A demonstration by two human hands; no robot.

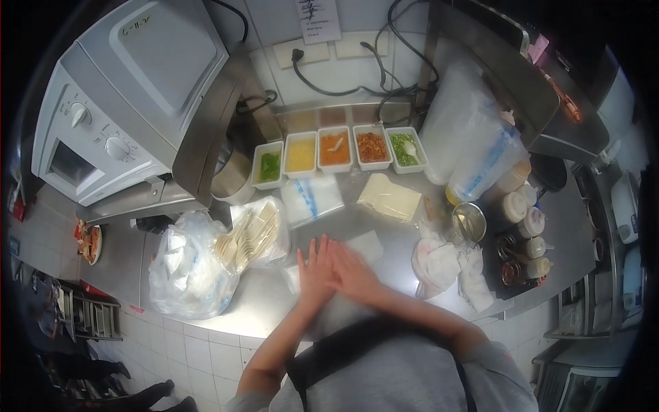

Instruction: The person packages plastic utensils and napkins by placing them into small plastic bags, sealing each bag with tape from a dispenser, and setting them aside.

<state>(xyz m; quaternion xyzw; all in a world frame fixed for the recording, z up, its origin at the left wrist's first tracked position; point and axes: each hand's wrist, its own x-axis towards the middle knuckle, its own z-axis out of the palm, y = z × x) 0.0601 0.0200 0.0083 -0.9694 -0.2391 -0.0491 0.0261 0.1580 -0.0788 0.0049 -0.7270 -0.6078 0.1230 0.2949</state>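
Note:
My left hand (316, 272) lies with its fingers stretched out, over a white sheet, perhaps paper or a wipe, (366, 246) on the steel counter (264, 310). Against it rests my right hand (352, 270), also flat, its fingertips partly over the left hand. Both hands cover the middle of the sheet, so its full shape is hidden. Nothing shows in the grasp of either hand. Left of them is a pack of wooden forks (248, 237). Beyond the fingers lies a clear plastic packet with a blue stripe (312, 200).
White tubs (335, 147) of toppings line the back. A plastic bag (189, 271) sits left; a wrapped yellowish stack (390, 199), cloth (439, 264), metal cup (468, 223) and squeeze bottles (532, 222) stand right. A microwave (127, 103) is upper left.

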